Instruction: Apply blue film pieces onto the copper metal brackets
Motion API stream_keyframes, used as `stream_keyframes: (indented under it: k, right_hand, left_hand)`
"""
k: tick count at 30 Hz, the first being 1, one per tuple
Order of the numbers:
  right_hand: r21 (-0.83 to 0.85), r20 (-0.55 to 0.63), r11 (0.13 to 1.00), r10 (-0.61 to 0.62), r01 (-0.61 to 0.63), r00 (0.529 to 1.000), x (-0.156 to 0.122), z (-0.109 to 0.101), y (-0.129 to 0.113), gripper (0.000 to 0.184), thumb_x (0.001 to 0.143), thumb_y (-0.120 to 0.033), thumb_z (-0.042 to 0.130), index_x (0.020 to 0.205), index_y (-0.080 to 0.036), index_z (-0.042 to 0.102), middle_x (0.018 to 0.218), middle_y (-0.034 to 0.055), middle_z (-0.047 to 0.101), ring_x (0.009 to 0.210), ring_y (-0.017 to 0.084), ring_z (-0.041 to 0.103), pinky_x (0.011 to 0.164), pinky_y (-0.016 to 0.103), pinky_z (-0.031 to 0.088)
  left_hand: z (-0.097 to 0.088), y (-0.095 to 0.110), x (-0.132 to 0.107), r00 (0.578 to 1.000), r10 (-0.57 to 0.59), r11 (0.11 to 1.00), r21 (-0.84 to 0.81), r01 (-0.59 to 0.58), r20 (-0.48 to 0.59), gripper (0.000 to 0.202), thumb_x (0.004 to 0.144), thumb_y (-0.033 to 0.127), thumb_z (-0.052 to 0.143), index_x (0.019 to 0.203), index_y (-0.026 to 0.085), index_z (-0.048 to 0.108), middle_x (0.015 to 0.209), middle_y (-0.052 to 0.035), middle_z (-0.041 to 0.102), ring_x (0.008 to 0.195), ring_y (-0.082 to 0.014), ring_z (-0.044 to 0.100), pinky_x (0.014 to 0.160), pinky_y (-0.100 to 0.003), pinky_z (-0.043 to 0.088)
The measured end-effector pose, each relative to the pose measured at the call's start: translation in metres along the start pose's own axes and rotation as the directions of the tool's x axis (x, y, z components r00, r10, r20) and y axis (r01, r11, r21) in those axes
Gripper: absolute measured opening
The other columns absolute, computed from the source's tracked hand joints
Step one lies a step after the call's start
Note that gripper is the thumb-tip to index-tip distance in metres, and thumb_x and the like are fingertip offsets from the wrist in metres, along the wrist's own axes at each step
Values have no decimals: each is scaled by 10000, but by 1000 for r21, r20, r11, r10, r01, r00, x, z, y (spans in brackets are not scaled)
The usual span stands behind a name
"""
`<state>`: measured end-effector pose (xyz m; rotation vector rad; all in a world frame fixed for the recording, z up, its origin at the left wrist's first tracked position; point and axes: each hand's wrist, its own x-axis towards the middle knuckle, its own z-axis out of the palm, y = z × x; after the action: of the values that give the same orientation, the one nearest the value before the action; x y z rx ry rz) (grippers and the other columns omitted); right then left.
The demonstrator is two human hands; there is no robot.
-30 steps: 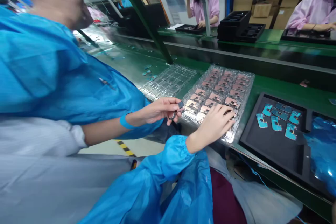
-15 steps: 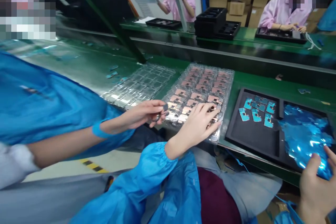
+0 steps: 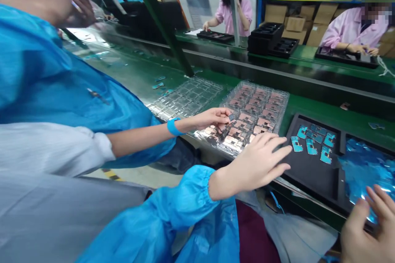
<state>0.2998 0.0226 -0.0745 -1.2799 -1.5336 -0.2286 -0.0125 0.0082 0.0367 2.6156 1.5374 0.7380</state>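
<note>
My left hand, in a blue sleeve, hovers over the near right corner of a clear plastic tray, its fingers spread and nothing visible in them. Rows of copper-coloured circuit boards fill this tray. At the lower right, my right hand is partly cut off by the frame; its fingers are apart beside a heap of shiny blue film pieces. Between my hands lies a black tray, where several blue-faced boards rest in the left compartment and the film in the right.
From the left, a co-worker's hand with a blue wristband holds a small dark part over the clear tray. Another clear tray lies behind it. Blue pieces lie on the green bench. Two people in pink work across, by black trays.
My left hand has lifted off the boards and moved right, toward the black tray. The view has shifted left and up. The co-worker's hand has come further over the clear tray.
</note>
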Motion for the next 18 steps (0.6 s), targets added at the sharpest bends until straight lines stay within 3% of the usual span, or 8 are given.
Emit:
stream_keyframes:
  k: [4,7,9,13,16,18]
  right_hand:
    - [90,28,995,-34,32,999,3,9,-44,265,1002,-135,724,1258,-168,784,1227,164,814,1111,340,797,1014,557,623]
    - [170,62,985,18,-28,998,1,10,-61,287,1052,-105,629,1291,-214,744,1232,129,800,1143,276,785,952,466,668]
    - [198,62,978,61,-72,996,-2,12,-64,338,1060,-81,580,1321,-238,725,1234,121,793,1152,254,785,922,421,690]
    - [188,-7,974,134,-130,991,-6,6,-58,390,1054,-76,561,1362,-264,708,1185,99,798,1074,252,801,840,401,712]
    - [95,-29,989,116,-113,993,8,-18,-31,284,1072,-298,690,1353,-253,704,1269,94,759,1087,250,759,878,426,692]
    - [60,-58,988,144,-141,988,32,-38,6,355,1048,-448,743,1348,-264,694,1382,98,705,1183,269,710,958,477,669]
  left_hand:
    - [-4,32,57,968,196,978,39,-205,158,303,1110,376,596,1213,131,742,1250,-189,757,1191,-357,693,1013,-489,571]
    - [20,46,127,941,266,963,-15,-269,208,236,1073,348,640,1030,156,771,1064,-181,762,1074,-368,722,933,-484,577]
    - [51,50,185,949,227,973,-87,-213,219,207,1032,334,677,940,174,772,1010,-180,763,1104,-394,711,967,-499,567]
    - [132,58,303,956,104,988,-137,-68,274,133,971,264,724,901,163,776,1072,-207,773,1296,-459,615,1111,-562,486]
    - [196,62,370,945,27,995,-96,5,326,141,993,246,708,1011,134,792,1187,-227,764,1360,-456,574,1145,-575,460]
    - [238,63,403,933,-59,994,-67,88,355,218,1025,304,711,1143,133,777,1278,-197,746,1352,-404,603,1146,-576,485]
